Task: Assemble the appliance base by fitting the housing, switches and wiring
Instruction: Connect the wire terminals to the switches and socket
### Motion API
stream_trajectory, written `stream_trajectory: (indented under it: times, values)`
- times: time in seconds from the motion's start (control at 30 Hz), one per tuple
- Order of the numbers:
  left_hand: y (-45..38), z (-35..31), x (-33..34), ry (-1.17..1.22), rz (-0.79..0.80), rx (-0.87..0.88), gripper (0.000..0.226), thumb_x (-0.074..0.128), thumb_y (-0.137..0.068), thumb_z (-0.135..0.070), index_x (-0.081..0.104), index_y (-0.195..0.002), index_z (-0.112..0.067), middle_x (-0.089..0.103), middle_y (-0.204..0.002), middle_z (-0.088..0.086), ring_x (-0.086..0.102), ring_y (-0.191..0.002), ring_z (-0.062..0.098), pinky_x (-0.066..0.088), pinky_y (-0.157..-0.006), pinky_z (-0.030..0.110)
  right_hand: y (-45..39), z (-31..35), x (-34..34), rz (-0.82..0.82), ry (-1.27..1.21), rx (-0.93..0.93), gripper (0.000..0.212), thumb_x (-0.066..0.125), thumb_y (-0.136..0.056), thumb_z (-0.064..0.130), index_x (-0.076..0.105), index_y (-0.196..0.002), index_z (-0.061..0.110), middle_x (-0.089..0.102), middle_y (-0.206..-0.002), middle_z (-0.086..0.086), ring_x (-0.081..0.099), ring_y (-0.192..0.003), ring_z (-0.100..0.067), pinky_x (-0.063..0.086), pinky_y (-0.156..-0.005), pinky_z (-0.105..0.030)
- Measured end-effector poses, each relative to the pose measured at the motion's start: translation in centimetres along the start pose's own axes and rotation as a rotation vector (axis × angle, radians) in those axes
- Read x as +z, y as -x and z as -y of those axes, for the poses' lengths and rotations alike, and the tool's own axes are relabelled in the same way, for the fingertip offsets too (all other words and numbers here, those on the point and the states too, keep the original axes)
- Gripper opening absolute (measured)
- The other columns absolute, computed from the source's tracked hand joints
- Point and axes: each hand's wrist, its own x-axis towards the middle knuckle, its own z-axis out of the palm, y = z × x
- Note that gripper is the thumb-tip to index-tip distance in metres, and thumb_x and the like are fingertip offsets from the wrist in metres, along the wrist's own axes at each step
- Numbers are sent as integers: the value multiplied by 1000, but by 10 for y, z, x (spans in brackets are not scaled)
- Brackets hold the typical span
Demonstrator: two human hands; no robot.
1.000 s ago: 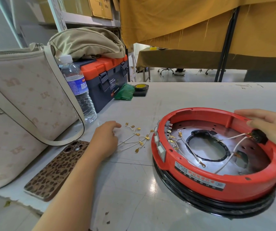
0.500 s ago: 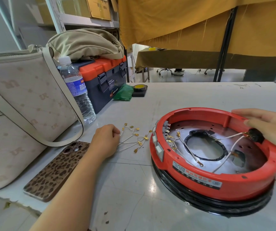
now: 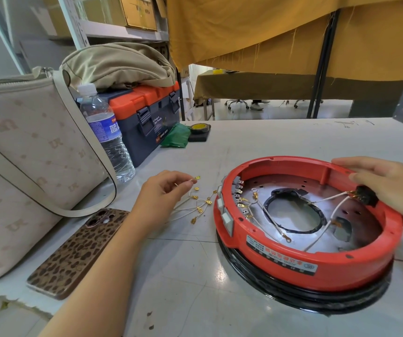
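Head view, left hand (image 3: pixel 164 190) pinching wire (image 3: pixel 190 200), right hand (image 3: pixel 390 188) on housing rim (image 3: pixel 292 266)

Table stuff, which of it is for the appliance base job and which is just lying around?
For the job:
red round plastic housing
loose white wires with brass terminals
black switch block
left hand pinching one wire
right hand on the block

Lying about:
leopard-print phone
clear water bottle
cream handbag
orange-lidded toolbox

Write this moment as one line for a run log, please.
left hand: pinches a loose white wire | right hand: holds black switch at red housing rim | stage: wiring
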Motion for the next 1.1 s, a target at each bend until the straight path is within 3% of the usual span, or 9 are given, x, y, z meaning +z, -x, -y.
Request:
stream_trajectory:
  times: [0.07, 0.23, 0.33, 0.43, 0.57, 0.63, 0.77, 0.97, 1.1]
  values:
    - [1, -1, 1, 44, 14, -8, 12, 63, -88, -16, 73, -90, -22, 66, -88, 6, 47, -59, 4, 44, -59, 17, 1, 1, 1, 2, -8, -2, 46, 49, -90, 4, 72, -96, 43, 74, -92, 12, 67, -87, -20, 53, -60, -13]
    - [2, -2, 1, 108, 3, -28, 14, 63, -87, -15, 73, -92, -22, 65, -86, 2, 45, -51, 8, 43, -52, 17, 1, 2, 2, 0, -20, -10, 47, 49, -90, 3, 73, -92, 44, 74, -90, 13, 65, -85, -20, 53, -61, -13]
    - [2, -2, 2, 86, -2, -35, 13, 65, -86, -12, 74, -88, -21, 68, -86, -1, 52, -47, 9, 42, -51, 13, 1, 2, 2, 1, -12, -9, 47, 49, -90, 4, 72, -93, 44, 74, -90, 14, 67, -86, -19, 55, -69, -28]
    - [1, -1, 4, 47, -10, -56, 10, 67, -84, -13, 74, -83, -20, 70, -85, -2, 64, -53, 13, 43, -49, 14, 0, 1, 1, 3, 1, -13, 46, 49, -90, 5, 72, -95, 44, 74, -91, 14, 67, -87, -18, 55, -67, -31]
    - [1, -1, 6, -44, -20, -3, 7, 68, -83, -12, 74, -83, -16, 71, -86, -1, 66, -64, 6, 48, -60, 12, -1, -2, 0, 18, -24, -3, 44, 49, -90, 5, 71, -100, 42, 74, -96, 11, 68, -92, -21, 56, -68, -23]
    - [2, -1, 6, -72, -31, 30, 7, 69, -82, -10, 74, -82, -16, 71, -82, 0, 64, -65, 3, 47, -62, 9, -2, -3, 0, 19, -22, 4, 43, 49, -89, 6, 71, -102, 41, 74, -98, 10, 68, -92, -23, 56, -69, -26]
    - [2, -2, 5, -89, -33, 35, 7, 70, -81, -11, 74, -81, -17, 71, -79, 0, 64, -63, 8, 52, -68, 20, -2, -3, 0, 11, -13, 10, 43, 50, -89, 7, 70, -102, 42, 74, -96, 12, 69, -89, -20, 56, -63, -20]
    - [3, -5, 3, 55, 26, -35, 6, 70, -80, -9, 75, -84, -11, 71, -77, 6, 58, -59, 4, 51, -65, 15, -1, -1, 1, 2, 7, 18, 43, 50, -89, 7, 71, -101, 42, 74, -95, 12, 68, -90, -21, 57, -65, -25]
    - [4, -8, 3, 82, 42, -46, 8, 70, -80, -7, 74, -86, -10, 71, -78, 4, 58, -59, 3, 49, -63, 12, 0, 1, 1, 3, 13, 25, 43, 49, -89, 7, 71, -101, 42, 74, -95, 12, 69, -90, -20, 56, -63, -20]
